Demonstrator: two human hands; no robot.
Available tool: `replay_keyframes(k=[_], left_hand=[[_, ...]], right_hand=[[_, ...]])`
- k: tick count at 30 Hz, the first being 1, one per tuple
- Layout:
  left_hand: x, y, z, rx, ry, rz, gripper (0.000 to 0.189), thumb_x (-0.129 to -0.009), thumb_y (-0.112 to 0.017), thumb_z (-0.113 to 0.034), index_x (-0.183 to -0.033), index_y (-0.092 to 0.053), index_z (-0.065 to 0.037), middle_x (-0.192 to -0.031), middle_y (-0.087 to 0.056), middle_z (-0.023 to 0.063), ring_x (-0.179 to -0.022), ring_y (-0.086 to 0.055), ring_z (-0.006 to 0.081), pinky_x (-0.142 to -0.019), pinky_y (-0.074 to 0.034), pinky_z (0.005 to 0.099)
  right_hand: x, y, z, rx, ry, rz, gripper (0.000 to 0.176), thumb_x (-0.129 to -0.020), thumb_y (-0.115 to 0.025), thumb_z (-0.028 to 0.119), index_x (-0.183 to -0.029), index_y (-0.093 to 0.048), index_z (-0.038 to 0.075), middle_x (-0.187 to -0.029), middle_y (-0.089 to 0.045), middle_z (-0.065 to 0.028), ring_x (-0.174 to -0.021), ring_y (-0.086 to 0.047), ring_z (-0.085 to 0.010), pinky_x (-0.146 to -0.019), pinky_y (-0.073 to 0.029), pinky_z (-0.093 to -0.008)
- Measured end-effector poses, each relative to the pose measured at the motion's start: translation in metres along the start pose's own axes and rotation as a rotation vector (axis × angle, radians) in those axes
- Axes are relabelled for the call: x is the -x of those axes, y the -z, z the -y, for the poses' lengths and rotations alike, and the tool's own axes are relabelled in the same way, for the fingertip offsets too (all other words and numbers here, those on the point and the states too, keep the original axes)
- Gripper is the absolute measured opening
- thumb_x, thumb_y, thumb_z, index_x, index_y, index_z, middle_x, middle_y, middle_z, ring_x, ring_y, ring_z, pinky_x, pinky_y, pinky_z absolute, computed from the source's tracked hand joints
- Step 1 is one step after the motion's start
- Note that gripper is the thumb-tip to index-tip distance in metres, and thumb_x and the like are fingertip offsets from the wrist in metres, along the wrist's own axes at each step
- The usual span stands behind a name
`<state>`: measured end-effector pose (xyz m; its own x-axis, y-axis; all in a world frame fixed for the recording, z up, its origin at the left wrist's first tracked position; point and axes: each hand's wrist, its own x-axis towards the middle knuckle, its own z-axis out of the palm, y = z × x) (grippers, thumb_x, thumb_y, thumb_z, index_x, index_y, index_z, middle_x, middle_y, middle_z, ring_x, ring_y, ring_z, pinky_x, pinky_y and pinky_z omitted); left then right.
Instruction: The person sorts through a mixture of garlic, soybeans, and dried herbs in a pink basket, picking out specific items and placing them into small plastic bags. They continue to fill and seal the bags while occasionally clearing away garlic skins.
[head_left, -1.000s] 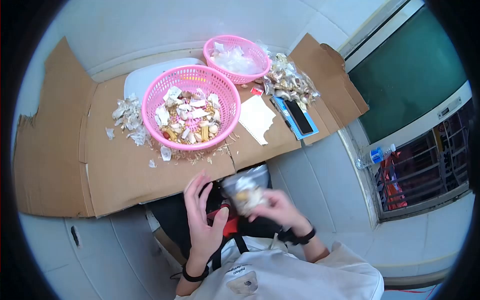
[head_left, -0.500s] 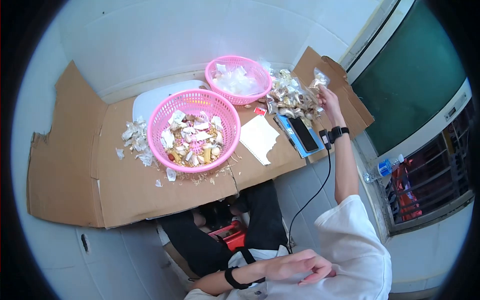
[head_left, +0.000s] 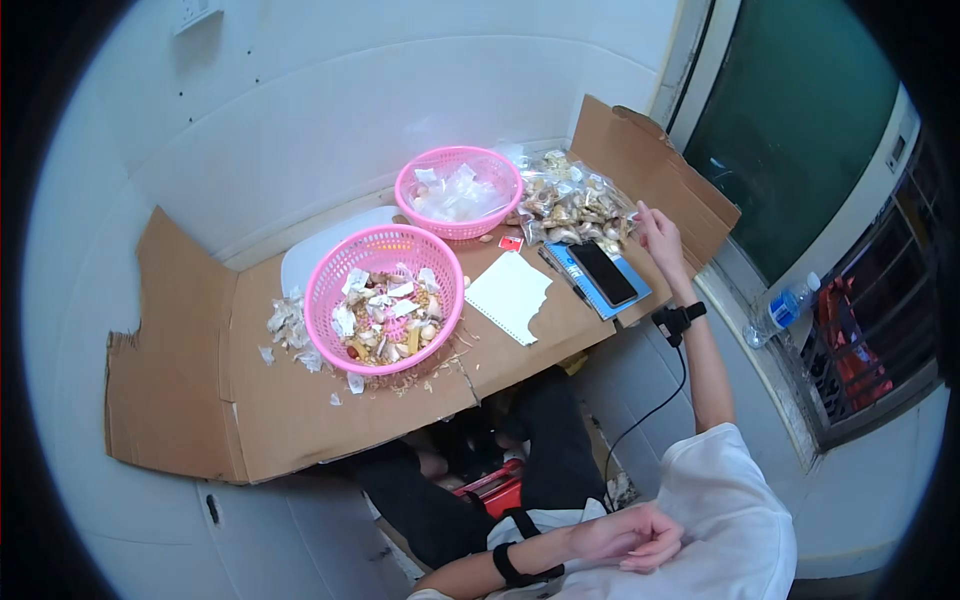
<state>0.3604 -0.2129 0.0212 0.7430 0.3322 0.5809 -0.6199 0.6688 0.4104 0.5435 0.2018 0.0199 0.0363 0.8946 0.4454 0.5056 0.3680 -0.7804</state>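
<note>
My right hand (head_left: 661, 243) is at the right edge of a pile of small clear plastic bags (head_left: 575, 203) with pale and brown dried food inside. Its fingers are slightly apart, and no lifted bag shows in them. My left hand (head_left: 632, 537) rests in front of my white shirt, fingers loosely curled in, with nothing visible in it. On the cardboard stands a large pink basket (head_left: 455, 290) holding loose dried pieces and white paper scraps. Behind it, a smaller pink basket (head_left: 409, 190) contains clear plastic bags.
A black phone (head_left: 603, 273) lies on a blue notebook (head_left: 622, 303). Torn white paper (head_left: 508, 297) and a small red packet (head_left: 511, 243) are on the cardboard sheet (head_left: 300, 425). Paper scraps (head_left: 288, 322) lie left. A water bottle (head_left: 785, 310) stands by the window; a cable (head_left: 655, 408) hangs from my right wrist.
The bag my right hand held up is no longer raised. That hand has come down beside the pile. My left hand's fingers are more curled, and the view has shifted.
</note>
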Motion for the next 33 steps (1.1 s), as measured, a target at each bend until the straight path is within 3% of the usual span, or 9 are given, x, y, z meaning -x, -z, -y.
replay_keyframes(k=[3, 6, 11, 13, 17, 22, 27, 29, 33], left_hand=[[-0.010, 0.005, 0.014, -0.027, 0.108, 0.044, 0.075, -0.103, -0.026, -0.076, -0.068, -0.042, -0.011, -0.056, -0.046, -0.0032, -0.049, -0.041, 0.0074, -0.063, -0.041, 0.0177], [-0.023, 0.006, 0.013, 0.064, 0.103, 0.109, 0.077, -0.102, -0.026, -0.076, -0.067, -0.042, -0.010, -0.055, -0.049, -0.0013, -0.043, -0.043, 0.0070, -0.048, -0.037, 0.0210], [-0.013, 0.009, 0.007, -0.057, 0.158, 0.107, 0.075, -0.103, -0.030, -0.074, -0.067, -0.042, -0.009, -0.055, -0.051, 0.0012, -0.044, -0.046, 0.0068, -0.049, -0.035, 0.0213], [-0.021, 0.011, 0.021, -0.037, 0.123, 0.170, 0.074, -0.107, -0.021, -0.070, -0.068, -0.040, -0.010, -0.055, -0.047, 0.0019, -0.044, -0.044, 0.0095, -0.047, -0.037, 0.0224], [-0.028, 0.008, 0.039, 0.023, 0.175, 0.191, 0.075, -0.106, -0.021, -0.071, -0.066, -0.039, -0.009, -0.052, -0.045, 0.0028, -0.041, -0.042, 0.0115, -0.045, -0.036, 0.0242], [-0.012, -0.003, 0.014, -0.206, 0.217, 0.217, 0.075, -0.105, -0.033, -0.070, -0.064, -0.042, -0.008, -0.054, -0.050, 0.0042, -0.042, -0.046, 0.0112, -0.041, -0.038, 0.0247], [-0.021, -0.001, 0.046, -0.035, 0.159, 0.172, 0.072, -0.107, -0.035, -0.064, -0.064, -0.041, -0.008, -0.054, -0.049, 0.0039, -0.040, -0.046, 0.0115, -0.041, -0.038, 0.0250], [-0.031, -0.006, 0.048, 0.009, 0.320, 0.110, 0.074, -0.102, -0.044, -0.070, -0.062, -0.045, -0.008, -0.052, -0.051, 0.0017, -0.043, -0.052, 0.0107, -0.044, -0.038, 0.0231], [-0.014, -0.006, 0.012, -0.170, 0.163, 0.182, 0.074, -0.104, -0.042, -0.068, -0.067, -0.048, -0.004, -0.055, -0.053, 0.0042, -0.043, -0.051, 0.0112, -0.039, -0.035, 0.0245]], right_hand=[[0.013, 0.020, 0.003, -0.054, 0.009, 0.019, 0.052, -0.105, -0.056, 0.054, -0.096, -0.073, 0.006, -0.057, -0.051, 0.0030, -0.050, -0.048, -0.0047, -0.048, -0.035, -0.0228], [0.023, 0.034, 0.006, -0.080, -0.009, 0.027, 0.052, -0.106, -0.055, 0.054, -0.095, -0.074, 0.007, -0.056, -0.050, 0.0038, -0.049, -0.047, -0.0038, -0.047, -0.033, -0.0218], [0.033, 0.053, 0.024, -0.114, -0.061, 0.021, 0.054, -0.106, -0.053, 0.056, -0.093, -0.074, 0.007, -0.056, -0.049, 0.0046, -0.046, -0.042, -0.0023, -0.045, -0.031, -0.0204], [0.036, 0.053, 0.028, -0.142, -0.067, 0.021, 0.056, -0.106, -0.052, 0.057, -0.093, -0.074, 0.006, -0.056, -0.049, 0.0045, -0.045, -0.041, -0.0020, -0.044, -0.030, -0.0204], [0.042, 0.051, 0.039, -0.156, -0.049, 0.044, 0.055, -0.107, -0.052, 0.054, -0.090, -0.074, 0.005, -0.056, -0.051, 0.0036, -0.049, -0.047, -0.0046, -0.048, -0.035, -0.0218], [0.055, 0.058, 0.055, -0.241, -0.016, 0.109, 0.054, -0.108, -0.052, 0.051, -0.090, -0.073, 0.005, -0.056, -0.050, 0.0045, -0.049, -0.045, -0.0037, -0.046, -0.032, -0.0217], [0.066, 0.055, 0.064, -0.300, -0.028, 0.141, 0.053, -0.108, -0.051, 0.051, -0.092, -0.072, 0.005, -0.057, -0.050, 0.0045, -0.048, -0.043, -0.0030, -0.044, -0.030, -0.0206], [0.068, 0.052, 0.065, -0.349, -0.052, 0.178, 0.053, -0.108, -0.052, 0.051, -0.091, -0.072, 0.005, -0.058, -0.050, 0.0043, -0.047, -0.043, -0.0031, -0.044, -0.031, -0.0206], [0.075, 0.047, 0.053, -0.337, -0.059, 0.227, 0.052, -0.107, -0.054, 0.051, -0.091, -0.072, 0.004, -0.059, -0.051, 0.0042, -0.047, -0.043, -0.0034, -0.044, -0.032, -0.0212]])
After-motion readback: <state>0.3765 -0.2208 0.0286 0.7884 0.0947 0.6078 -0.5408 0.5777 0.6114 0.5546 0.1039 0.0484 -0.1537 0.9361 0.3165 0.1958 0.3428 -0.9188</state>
